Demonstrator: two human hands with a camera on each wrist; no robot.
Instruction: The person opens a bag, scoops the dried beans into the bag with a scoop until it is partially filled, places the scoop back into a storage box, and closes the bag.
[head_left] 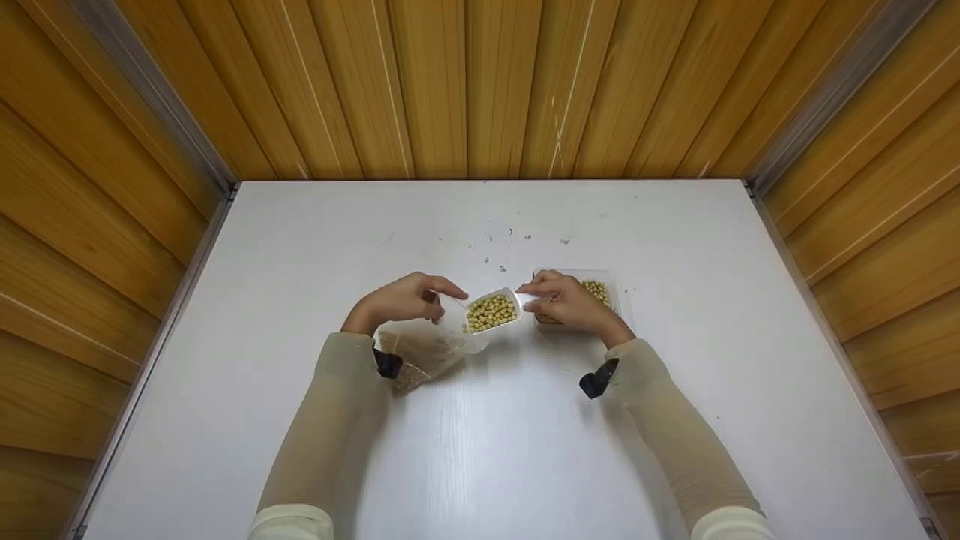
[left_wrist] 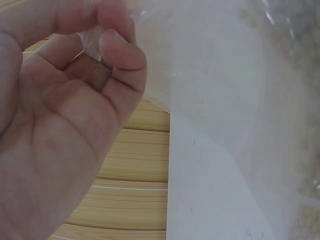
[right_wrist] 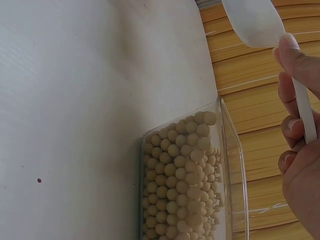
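Note:
My right hand (head_left: 571, 304) grips the handle of a white scoop (right_wrist: 256, 22), its bowl filled with pale yellow soybeans (head_left: 491, 312). In the head view the scoop's bowl is at the mouth of a clear plastic bag (head_left: 420, 351), overlapping its edge. My left hand (head_left: 397, 301) pinches the bag's rim between curled fingers and thumb. Soybeans lie in the lower part of the bag, which slants toward me under the left wrist. Beneath the right hand stands a clear rectangular box (right_wrist: 233, 150) holding many soybeans, partly covered by that hand in the head view.
Both arms reach over a white table (head_left: 495, 450). Small dark specks (head_left: 527, 237) are scattered beyond the hands. Wood-slat walls (head_left: 495, 90) enclose the back and both sides. A black wrist camera (head_left: 598, 379) hangs under the right sleeve, another (head_left: 388, 363) under the left.

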